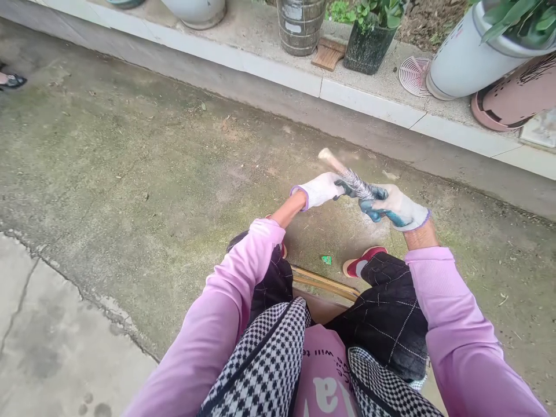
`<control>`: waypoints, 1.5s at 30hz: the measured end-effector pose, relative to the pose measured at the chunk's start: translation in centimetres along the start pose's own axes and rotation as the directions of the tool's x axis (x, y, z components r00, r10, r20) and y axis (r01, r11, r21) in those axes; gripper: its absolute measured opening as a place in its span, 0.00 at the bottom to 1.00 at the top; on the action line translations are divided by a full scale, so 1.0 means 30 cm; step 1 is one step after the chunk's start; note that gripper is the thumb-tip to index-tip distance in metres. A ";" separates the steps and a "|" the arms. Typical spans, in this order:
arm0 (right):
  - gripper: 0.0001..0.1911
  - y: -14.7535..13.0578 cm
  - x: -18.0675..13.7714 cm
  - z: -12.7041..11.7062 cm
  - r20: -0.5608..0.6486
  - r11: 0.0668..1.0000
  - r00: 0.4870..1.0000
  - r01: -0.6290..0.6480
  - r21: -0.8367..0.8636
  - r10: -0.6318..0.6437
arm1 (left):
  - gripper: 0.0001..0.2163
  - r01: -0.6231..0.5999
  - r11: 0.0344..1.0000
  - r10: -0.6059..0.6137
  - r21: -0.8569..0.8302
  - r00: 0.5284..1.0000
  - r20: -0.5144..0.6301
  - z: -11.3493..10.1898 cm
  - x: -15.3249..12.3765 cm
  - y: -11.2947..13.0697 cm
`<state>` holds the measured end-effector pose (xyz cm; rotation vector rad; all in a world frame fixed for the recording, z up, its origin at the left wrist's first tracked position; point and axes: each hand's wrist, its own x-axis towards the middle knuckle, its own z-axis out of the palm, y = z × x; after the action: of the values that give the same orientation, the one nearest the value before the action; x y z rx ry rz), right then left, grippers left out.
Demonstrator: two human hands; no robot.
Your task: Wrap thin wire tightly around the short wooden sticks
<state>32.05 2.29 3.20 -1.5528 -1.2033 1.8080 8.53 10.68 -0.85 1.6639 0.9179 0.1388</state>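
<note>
Both hands wear white work gloves with blue-grey coated fingers and purple cuffs. My right hand [393, 207] is closed around the lower end of a wire-wrapped stick [356, 182]. The stick tilts up to the left; its far end is pale and wood-like, and a silvery winding covers its middle. My left hand [324, 188] is closed at the near side of the winding, its dark fingertips curled against it. The fingertips are partly hidden and a little blurred. Both hands are held out above the concrete floor [182, 168].
Along a raised ledge [260, 55] at the back stand a black pot [369, 49], a white planter [458, 58] and a pink planter [516, 95]. A wooden stool edge [324, 282] and a green scrap [326, 260] lie between my feet. Another person's foot [13, 81] shows far left.
</note>
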 end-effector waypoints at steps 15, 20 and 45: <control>0.12 0.087 0.144 -0.078 -0.307 0.308 0.949 -0.314 -0.898 0.071 | 0.08 0.027 0.965 -0.011 0.259 0.998 -0.062 -0.016 -0.036 0.015; 0.07 0.076 0.069 -0.049 -0.075 0.545 0.956 -0.225 -0.807 0.284 | 0.06 0.061 0.987 -0.042 0.152 0.991 -0.125 -0.062 -0.031 -0.004; 0.05 0.077 0.139 -0.107 -0.340 0.435 0.940 -0.293 -0.852 -0.033 | 0.09 0.061 0.982 -0.066 -0.181 0.998 -0.022 0.005 -0.014 0.009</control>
<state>34.47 5.47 -0.93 -2.4285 -2.0989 0.8262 8.46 10.30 -0.50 1.4668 0.9495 0.1968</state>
